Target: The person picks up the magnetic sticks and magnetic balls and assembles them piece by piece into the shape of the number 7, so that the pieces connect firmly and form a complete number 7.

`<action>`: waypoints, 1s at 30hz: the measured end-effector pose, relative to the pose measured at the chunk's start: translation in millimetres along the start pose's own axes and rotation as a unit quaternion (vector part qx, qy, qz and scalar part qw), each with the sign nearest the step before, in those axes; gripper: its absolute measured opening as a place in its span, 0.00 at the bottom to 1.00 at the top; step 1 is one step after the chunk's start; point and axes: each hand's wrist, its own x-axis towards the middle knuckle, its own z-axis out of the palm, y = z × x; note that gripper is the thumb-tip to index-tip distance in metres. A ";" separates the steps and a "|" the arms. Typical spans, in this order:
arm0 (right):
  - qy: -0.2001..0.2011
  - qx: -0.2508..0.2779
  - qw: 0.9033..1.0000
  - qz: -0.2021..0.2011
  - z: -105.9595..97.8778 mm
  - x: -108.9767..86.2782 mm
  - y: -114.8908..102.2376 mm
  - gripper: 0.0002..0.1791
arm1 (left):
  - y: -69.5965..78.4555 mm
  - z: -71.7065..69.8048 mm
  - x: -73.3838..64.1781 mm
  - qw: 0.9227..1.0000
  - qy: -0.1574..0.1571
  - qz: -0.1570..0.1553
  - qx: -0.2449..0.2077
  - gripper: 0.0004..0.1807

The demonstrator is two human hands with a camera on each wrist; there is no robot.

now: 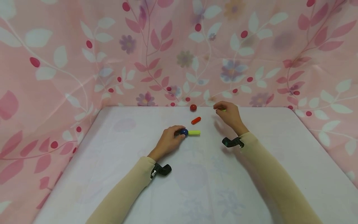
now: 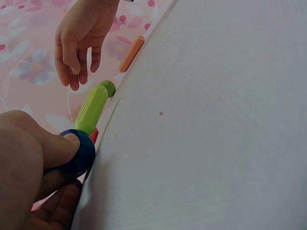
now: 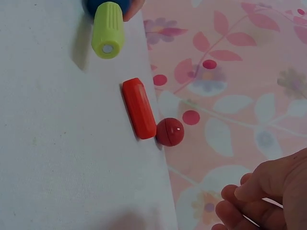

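My left hand pinches a dark blue ball between thumb and fingers. Joined to the ball, a yellow-green ribbed rod points right; its free end shows a small metal disc in the right wrist view. My right hand hovers over the far part of the table, its fingers loosely bent and holding nothing. A green ball shows past the rod's tip in the left wrist view, mostly hidden by the right hand in the head view. Between the hands lie a red rod and a red ball.
In the left wrist view an orange rod lies beyond the green ball, near the far edge. The white table ends at a pink curtain with leaves and flowers. Black cameras sit on both beige sleeves.
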 end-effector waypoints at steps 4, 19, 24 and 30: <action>0.011 -0.024 1.000 -0.017 -3.3 5.0 5.6 0.11 | 2.4 0.2 -0.2 1.000 -0.003 0.002 -0.002 0.21; 0.041 -0.045 0.998 -0.003 -23.7 16.5 36.9 0.12 | 1.1 -0.1 -0.8 1.000 0.003 -0.007 -0.002 0.20; 0.023 -0.043 0.999 0.023 -24.6 17.5 44.5 0.16 | 0.0 0.2 -0.5 1.000 0.005 -0.006 -0.003 0.20; -0.006 -0.038 0.999 0.035 -21.8 17.5 49.5 0.19 | -0.4 0.9 -0.4 1.000 0.001 -0.004 -0.001 0.20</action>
